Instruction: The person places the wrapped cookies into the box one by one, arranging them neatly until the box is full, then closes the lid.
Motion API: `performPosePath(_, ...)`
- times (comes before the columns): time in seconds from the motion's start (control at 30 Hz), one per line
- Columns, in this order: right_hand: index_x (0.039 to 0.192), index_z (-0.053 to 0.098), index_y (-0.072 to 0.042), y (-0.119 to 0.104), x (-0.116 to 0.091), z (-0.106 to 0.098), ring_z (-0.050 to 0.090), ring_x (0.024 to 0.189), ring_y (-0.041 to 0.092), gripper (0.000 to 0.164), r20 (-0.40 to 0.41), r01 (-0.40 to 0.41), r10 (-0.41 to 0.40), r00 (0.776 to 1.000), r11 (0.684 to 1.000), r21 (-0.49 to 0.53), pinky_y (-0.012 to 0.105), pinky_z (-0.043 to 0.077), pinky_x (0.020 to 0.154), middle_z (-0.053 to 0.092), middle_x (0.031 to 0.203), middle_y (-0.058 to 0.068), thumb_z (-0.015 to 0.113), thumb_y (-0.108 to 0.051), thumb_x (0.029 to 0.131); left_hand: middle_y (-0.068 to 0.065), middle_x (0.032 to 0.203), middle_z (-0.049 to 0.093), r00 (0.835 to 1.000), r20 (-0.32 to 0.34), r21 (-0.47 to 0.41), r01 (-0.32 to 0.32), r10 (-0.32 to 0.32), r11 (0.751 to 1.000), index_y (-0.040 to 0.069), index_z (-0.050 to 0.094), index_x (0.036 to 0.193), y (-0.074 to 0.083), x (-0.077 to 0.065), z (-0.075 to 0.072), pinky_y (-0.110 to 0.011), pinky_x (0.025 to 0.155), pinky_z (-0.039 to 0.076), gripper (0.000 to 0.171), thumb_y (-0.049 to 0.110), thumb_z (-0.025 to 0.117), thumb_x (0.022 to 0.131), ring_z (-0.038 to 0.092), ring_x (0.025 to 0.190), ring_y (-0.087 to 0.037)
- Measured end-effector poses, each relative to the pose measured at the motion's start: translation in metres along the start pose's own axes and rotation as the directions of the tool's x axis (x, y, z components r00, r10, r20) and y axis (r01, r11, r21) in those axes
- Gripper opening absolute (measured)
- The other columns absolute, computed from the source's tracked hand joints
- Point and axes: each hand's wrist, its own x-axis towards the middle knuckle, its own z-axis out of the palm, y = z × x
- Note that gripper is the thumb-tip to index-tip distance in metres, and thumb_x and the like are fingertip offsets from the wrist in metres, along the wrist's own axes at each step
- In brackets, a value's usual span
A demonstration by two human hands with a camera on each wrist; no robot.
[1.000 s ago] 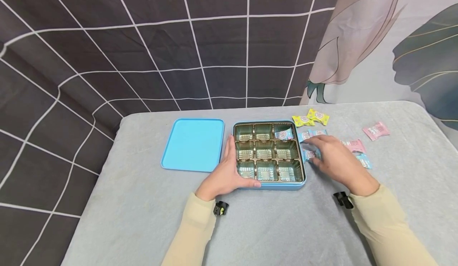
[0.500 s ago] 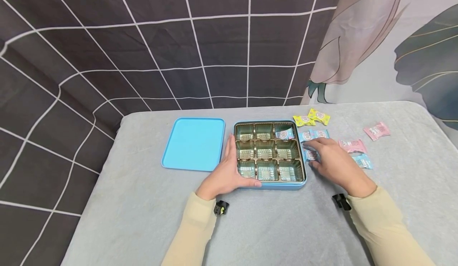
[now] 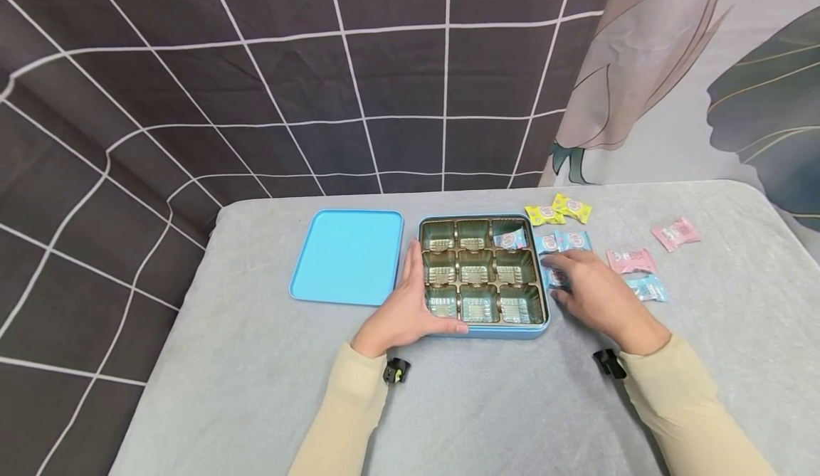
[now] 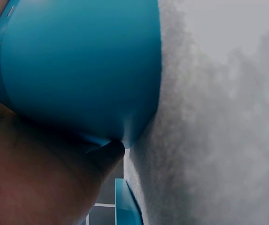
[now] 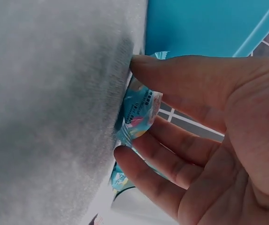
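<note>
A square blue tin (image 3: 487, 332) holds a gold tray of compartments; one blue-wrapped candy (image 3: 510, 240) lies in its back right compartment. My left hand (image 3: 400, 312) rests against the tin's front left corner, fingers straight along the left side and thumb along the front. In the left wrist view, my left hand (image 4: 40, 173) touches the blue tin wall (image 4: 78, 61). On the tin's right side, my right hand (image 3: 602, 294) pinches a blue-wrapped candy (image 3: 556, 278) at the table. The right wrist view has this candy (image 5: 141, 110) between thumb and fingers of my right hand (image 5: 195, 126).
The blue lid (image 3: 349, 257) lies flat left of the tin. Two yellow candies (image 3: 544, 215) lie behind, with more blue candies (image 3: 573, 240) beside the tin. Pink candies (image 3: 631, 261) and another blue candy (image 3: 648, 288) lie farther right on the grey cloth (image 3: 512, 405).
My right hand has shifted slightly down and left, its fingers drawing closer together around the blue candy beside the tin. My left hand stays against the tin's corner.
</note>
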Motion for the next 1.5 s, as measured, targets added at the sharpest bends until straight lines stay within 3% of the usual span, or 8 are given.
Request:
performPosePath(1.03,0.123,0.063,0.008,0.0019,-0.0008,0.0007,0.06,0.109,0.049,0.043,-0.006,-0.012,0.012,1.0,1.0,-0.029,0.061,0.046,0.093,0.066,0.113,0.029,0.073,0.001,0.082,-0.008,0.165,-0.026,1.0,0.002,0.025,0.003,-0.003,1.0,0.012,-0.023,0.157,0.0016,0.001,-0.0011,-0.043,0.12,0.012,0.153,0.058,0.09,0.064,-0.014,0.15,-0.018)
performPosePath(1.5,0.126,0.063,0.007,0.001,-0.0023,-0.0011,0.06,0.11,0.049,0.045,-0.024,-0.022,0.021,0.999,1.0,-0.019,0.061,0.046,0.093,0.067,0.115,0.029,0.074,0.001,0.083,-0.006,0.164,-0.026,1.0,0.016,0.004,-0.002,0.002,1.0,0.012,-0.024,0.157,0.0016,0.0001,-0.0011,-0.042,0.12,0.016,0.152,0.057,0.09,0.066,-0.013,0.15,-0.017)
